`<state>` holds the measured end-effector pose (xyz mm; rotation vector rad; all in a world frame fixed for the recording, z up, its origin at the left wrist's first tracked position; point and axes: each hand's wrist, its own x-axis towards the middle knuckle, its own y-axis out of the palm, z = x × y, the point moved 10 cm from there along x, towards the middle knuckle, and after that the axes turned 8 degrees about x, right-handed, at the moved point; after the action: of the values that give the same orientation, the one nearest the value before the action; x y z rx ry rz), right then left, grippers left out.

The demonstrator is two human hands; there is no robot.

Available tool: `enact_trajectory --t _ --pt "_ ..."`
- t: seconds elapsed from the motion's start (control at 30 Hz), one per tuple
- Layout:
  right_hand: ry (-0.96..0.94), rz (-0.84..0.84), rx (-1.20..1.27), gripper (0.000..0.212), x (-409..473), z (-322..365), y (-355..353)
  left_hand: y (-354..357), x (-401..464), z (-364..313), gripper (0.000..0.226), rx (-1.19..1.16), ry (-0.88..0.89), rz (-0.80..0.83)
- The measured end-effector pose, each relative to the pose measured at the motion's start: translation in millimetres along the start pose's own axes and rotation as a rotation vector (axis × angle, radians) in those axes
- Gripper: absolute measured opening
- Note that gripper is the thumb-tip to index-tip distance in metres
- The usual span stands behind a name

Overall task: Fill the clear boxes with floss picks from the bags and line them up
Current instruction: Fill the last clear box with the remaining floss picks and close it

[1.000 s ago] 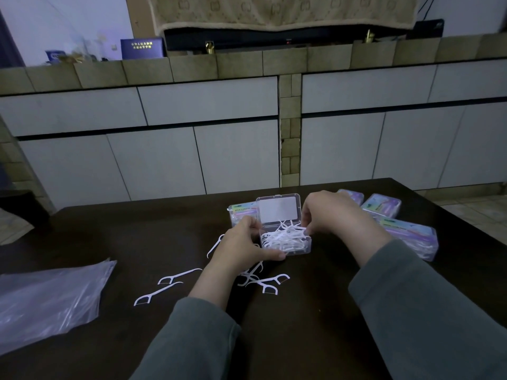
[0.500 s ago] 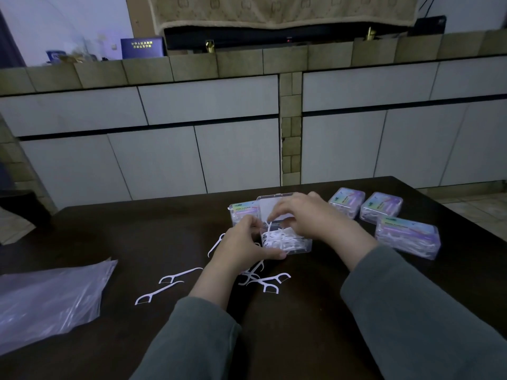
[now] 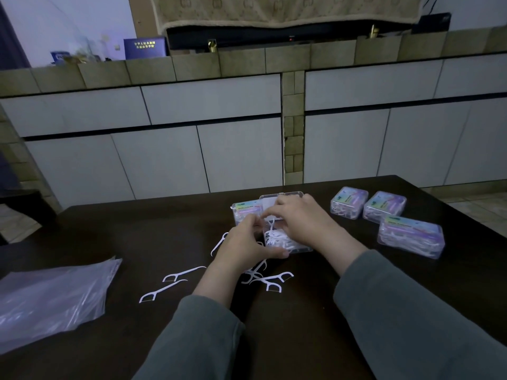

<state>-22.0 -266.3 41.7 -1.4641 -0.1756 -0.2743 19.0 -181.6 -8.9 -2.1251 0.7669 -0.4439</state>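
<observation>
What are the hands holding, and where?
The left hand grips the open clear box at its near-left corner; the right hand pinches its lid.

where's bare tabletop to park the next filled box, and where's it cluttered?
Free: dark table between the plastic bags and the open box; also the near strip between the sleeves. Crowded: loose floss picks by the left hand, and the three closed boxes far right.
</observation>
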Motion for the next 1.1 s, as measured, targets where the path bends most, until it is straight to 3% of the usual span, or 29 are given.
enact_trajectory --t 0.23,0.37,0.47,0.67,1.1 --pt "0.017 -0.043 -0.005 0.019 -1 -6 -11 -1 0 2 0.072 -0.005 -0.009 -0.014" --pt "0.141 -0.031 0.047 0.011 -9 -31 -37 -1 0 2 0.072 -0.013 -0.020 -0.002" --pt "0.207 0.007 0.120 0.010 -17 -44 -45 -1 0 2 0.073 -0.017 -0.023 -0.007" --pt "0.281 0.273 0.193 0.020 -24 -43 -9 -1 -1 2 0.070 -0.017 -0.020 -0.002" --pt "0.240 0.187 0.128 0.018 -18 -42 -13 -1 0 3 0.077 -0.011 -0.023 -0.011"
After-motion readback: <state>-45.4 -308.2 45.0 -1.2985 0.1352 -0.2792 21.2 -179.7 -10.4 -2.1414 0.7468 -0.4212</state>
